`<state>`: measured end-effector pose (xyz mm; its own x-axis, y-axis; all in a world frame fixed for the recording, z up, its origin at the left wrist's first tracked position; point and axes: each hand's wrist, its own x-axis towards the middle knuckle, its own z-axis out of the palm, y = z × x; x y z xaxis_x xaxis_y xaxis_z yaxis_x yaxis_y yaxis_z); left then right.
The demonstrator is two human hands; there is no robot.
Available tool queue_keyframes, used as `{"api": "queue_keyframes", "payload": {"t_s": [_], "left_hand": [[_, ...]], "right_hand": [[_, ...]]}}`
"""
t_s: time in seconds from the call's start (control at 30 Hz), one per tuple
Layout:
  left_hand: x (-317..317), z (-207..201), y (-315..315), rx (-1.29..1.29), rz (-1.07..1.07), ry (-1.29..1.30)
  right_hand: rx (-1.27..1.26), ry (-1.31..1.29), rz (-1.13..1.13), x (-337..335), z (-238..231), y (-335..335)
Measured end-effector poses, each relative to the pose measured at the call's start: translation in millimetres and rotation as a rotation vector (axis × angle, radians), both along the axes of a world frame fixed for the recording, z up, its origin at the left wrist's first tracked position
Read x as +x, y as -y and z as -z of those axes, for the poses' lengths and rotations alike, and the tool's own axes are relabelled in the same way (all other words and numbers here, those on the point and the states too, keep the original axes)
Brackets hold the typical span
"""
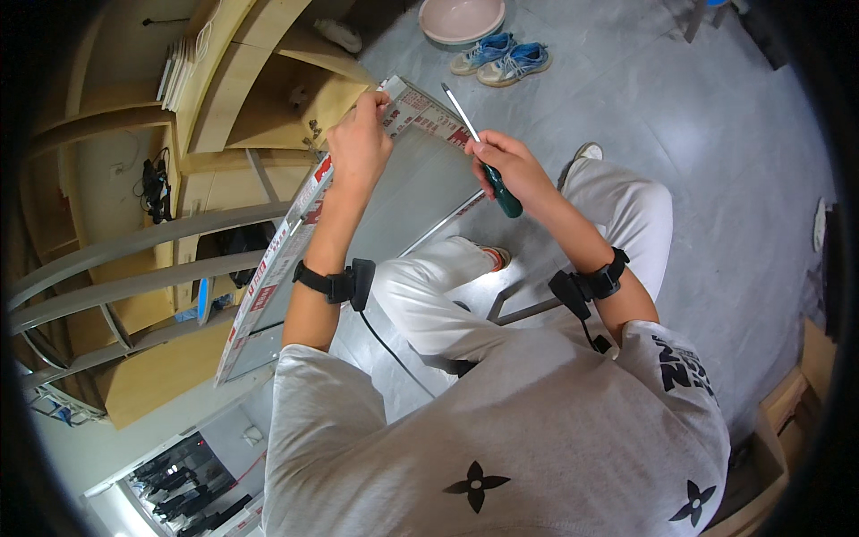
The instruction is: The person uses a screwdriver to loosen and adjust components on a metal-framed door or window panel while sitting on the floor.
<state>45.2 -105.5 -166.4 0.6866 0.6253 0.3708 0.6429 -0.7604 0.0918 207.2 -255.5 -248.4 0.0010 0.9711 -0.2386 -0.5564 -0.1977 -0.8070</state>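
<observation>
A framed glazed panel (268, 277) stands tilted in front of me on my left, its pale frame wrapped in white film with red print. At its far upper corner is my left hand (360, 141), with fingers curled and pinched against the frame; the fingertips are partly hidden. In my right hand (508, 166) is a screwdriver (506, 195) with a dark green handle. Its bare metal shaft points up and left, toward the frame's far edge, with the tip apart from it. Thumb and fingers close around the front of the handle.
Wooden shelving (242, 116) and grey metal rails (152, 237) line the left. Ahead on the grey tiled floor are a pink basin (463, 20) and blue sneakers (514, 64). A cardboard box (761, 461) stands at lower right. A cable (385, 345) hangs from my left wrist strap.
</observation>
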Motion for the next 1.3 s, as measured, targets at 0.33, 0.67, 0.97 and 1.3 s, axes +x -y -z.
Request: {"api": "queue_keyframes", "payload": {"t_s": [0.33, 0.67, 0.97, 1.3], "left_hand": [[3, 2, 4, 0.036, 0.008, 0.062], [-2, -16, -1, -0.255, -0.004, 0.088], [-12, -4, 56, -1.486, -0.042, 1.29], [-3, 4, 73, -1.997, -0.079, 1.731]], "right_hand": [[0.064, 0.076, -0.041, -15, -20, -7], [0.041, 0.099, -0.061, -47, -30, 21], [0.159, 0.097, -0.053, -41, -47, 59], [0.172, 0.226, -0.086, -41, -48, 61]]}}
